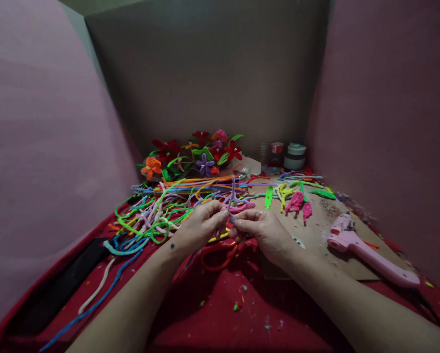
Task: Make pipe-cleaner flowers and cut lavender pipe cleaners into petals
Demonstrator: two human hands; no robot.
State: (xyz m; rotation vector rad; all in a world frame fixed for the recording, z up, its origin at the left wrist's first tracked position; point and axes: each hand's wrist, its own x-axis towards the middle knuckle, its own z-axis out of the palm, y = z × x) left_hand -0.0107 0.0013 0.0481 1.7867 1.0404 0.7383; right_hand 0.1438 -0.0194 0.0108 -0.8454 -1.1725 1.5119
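A thin purple pipe cleaner (pixel 233 189) stands upright between my two hands, its lower end pinched at the fingertips. My left hand (pixel 205 223) has its thumb and fingers closed on it from the left. From the right, my right hand (pixel 262 229) pinches the same piece near its bottom, thumb and forefinger pressed together. The two hands almost touch. Just below them, red scissor handles (pixel 220 260) lie on the red cloth (pixel 205 318). Behind my left hand spreads a tangle of coloured pipe cleaners (pixel 157 211).
Pipe-cleaner flowers (pixel 205 164) stand at the back. On the right, a cardboard sheet (pixel 315 260) bears a pink glue gun (pixel 370 255), a green leaf (pixel 269 197) and pink pieces (pixel 296 202). A jar (pixel 295 157) is behind. A dark flat object (pixel 61 284) lies left.
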